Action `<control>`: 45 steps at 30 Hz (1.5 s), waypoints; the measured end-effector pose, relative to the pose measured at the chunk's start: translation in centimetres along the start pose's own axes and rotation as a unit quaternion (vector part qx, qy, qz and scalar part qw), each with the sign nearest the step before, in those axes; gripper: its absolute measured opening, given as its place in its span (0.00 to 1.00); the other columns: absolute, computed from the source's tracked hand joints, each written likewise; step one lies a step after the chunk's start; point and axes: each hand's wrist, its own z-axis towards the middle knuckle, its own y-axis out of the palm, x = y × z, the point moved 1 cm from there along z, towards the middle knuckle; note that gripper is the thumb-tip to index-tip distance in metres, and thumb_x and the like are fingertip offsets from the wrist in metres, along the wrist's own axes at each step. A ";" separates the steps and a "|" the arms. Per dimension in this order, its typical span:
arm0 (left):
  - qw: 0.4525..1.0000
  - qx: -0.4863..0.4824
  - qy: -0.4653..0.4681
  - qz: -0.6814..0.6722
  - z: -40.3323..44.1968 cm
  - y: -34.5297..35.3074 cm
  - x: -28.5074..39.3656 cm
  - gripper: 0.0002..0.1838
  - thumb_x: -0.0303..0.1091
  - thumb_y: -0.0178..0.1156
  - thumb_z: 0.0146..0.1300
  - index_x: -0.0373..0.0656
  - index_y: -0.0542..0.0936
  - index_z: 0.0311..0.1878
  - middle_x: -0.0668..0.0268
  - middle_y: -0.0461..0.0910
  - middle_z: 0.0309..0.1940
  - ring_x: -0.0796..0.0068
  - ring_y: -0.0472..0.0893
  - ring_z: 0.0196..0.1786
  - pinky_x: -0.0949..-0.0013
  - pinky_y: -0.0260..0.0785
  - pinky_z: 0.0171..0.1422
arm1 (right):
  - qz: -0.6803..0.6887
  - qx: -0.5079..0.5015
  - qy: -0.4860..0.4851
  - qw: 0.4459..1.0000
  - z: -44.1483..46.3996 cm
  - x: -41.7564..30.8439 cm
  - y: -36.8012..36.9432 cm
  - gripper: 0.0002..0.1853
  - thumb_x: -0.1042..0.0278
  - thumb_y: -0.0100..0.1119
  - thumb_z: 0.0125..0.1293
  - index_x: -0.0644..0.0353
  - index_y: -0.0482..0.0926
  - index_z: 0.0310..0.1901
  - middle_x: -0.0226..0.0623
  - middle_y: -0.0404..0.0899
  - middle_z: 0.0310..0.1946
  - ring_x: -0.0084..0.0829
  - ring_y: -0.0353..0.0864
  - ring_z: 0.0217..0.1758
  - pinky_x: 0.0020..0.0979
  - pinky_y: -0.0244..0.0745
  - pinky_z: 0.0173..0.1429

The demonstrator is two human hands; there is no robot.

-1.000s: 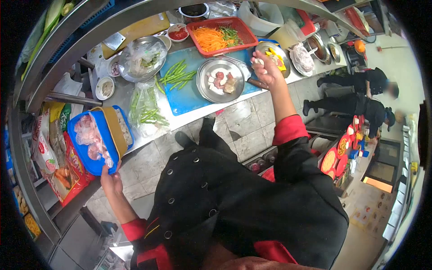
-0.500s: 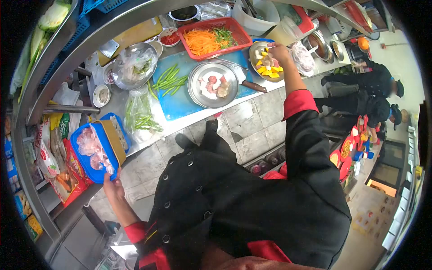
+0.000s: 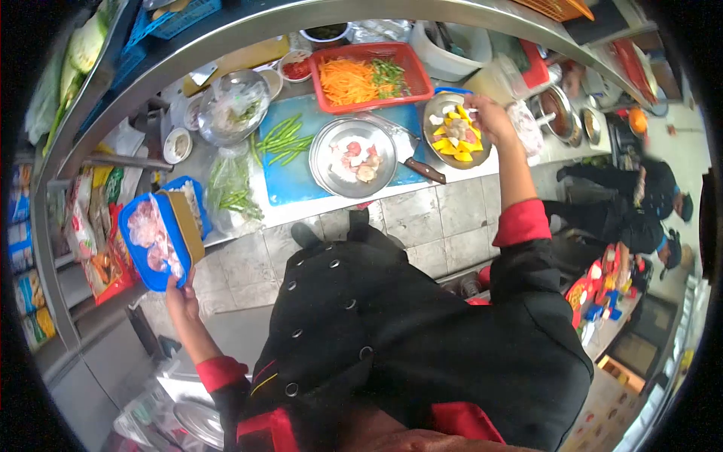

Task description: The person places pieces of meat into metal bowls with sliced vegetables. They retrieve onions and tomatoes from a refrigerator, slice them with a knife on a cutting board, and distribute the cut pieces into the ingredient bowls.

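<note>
My left hand [image 3: 181,300] grips the near end of a blue plastic container [image 3: 157,284] with pale raw meat pieces [image 3: 153,233] in it. My right hand [image 3: 491,120] is at the upper right edge of a metal bowl [image 3: 432,145], its fingers bent together; what they hold, if anything, is hidden. Yellow chunks [image 3: 464,157], white pieces and a clump of meat [image 3: 458,129] lie in that bowl. To its left, a knife [image 3: 423,169] rests beside a steel bowl [image 3: 320,162] with several meat pieces [image 3: 367,167], on a blue cutting board [image 3: 282,184].
Green beans [image 3: 285,139] lie on the board. Behind it stands a red basket [image 3: 324,98] of shredded carrot [image 3: 346,81]. A bagged vegetable [image 3: 233,188] and a bowl with plastic wrap [image 3: 235,109] are at left. An overhead shelf edge [image 3: 316,21] crosses above. Co-workers [image 3: 640,196] stand at far right.
My right hand has drawn back from above the yellow chunks to the bowl's edge, and the meat clump now shows more. My left hand still holds the blue container. The camera view has shifted.
</note>
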 end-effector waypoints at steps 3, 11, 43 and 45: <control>0.998 -0.019 0.049 -0.028 -0.3 1.0 0.1 0.24 0.28 0.53 0.67 0.35 0.68 0.67 0.58 0.79 0.58 0.58 0.86 0.48 0.83 0.74 0.25 | 0.055 -0.141 0.045 0.987 -2.0 1.4 5.1 0.08 0.67 0.56 0.70 0.52 0.78 0.48 0.24 0.76 0.33 0.18 0.72 0.31 0.21 0.66 0.30; 0.998 -0.020 0.062 -0.017 -1.1 1.7 3.7 0.21 0.27 0.54 0.67 0.31 0.71 0.61 0.53 0.82 0.52 0.52 0.87 0.44 0.83 0.74 0.21 | 0.030 -0.503 0.088 0.859 -10.9 3.3 36.2 0.14 0.68 0.62 0.67 0.57 0.78 0.54 0.30 0.78 0.51 0.26 0.77 0.50 0.32 0.78 0.51; 0.879 -0.289 0.011 0.379 1.6 7.5 4.1 0.21 0.55 0.58 0.71 0.44 0.77 0.45 0.66 0.82 0.39 0.75 0.84 0.30 0.77 0.64 0.25 | -0.298 0.061 -0.209 0.929 -15.6 -9.3 4.5 0.21 0.69 0.60 0.65 0.57 0.77 0.61 0.33 0.84 0.40 0.23 0.82 0.38 0.27 0.79 0.44; 0.869 -0.318 0.014 0.379 0.4 11.2 3.3 0.18 0.51 0.58 0.72 0.43 0.77 0.46 0.65 0.83 0.39 0.75 0.85 0.32 0.78 0.65 0.26 | -0.356 0.099 -0.122 0.921 -13.3 -5.0 0.9 0.21 0.67 0.60 0.66 0.57 0.77 0.61 0.33 0.84 0.39 0.23 0.83 0.35 0.26 0.79 0.38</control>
